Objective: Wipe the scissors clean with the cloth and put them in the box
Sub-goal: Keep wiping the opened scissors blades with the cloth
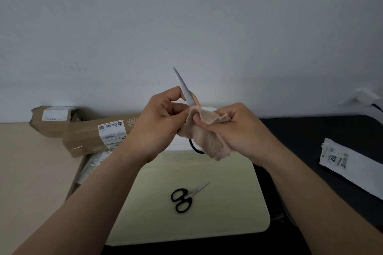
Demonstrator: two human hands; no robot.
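I hold a large pair of scissors (pixel 185 89) upright in front of me, the grey blades pointing up and left. My left hand (pixel 159 124) pinches them at the base of the blades. My right hand (pixel 230 130) grips a pinkish-beige cloth (pixel 204 141) wrapped round the scissors' middle. One black handle loop (pixel 195 148) shows below the cloth. A second, smaller pair of black-handled scissors (pixel 183 198) lies shut on a cream mat (pixel 217 213). A white box (pixel 179 145) sits behind my hands, mostly hidden.
Two brown cardboard parcels (pixel 93 136) with white labels lie at the left against the wall. A white printed bag (pixel 350 167) lies on the dark tabletop at the right. A white object (pixel 364 97) stands at the far right by the wall.
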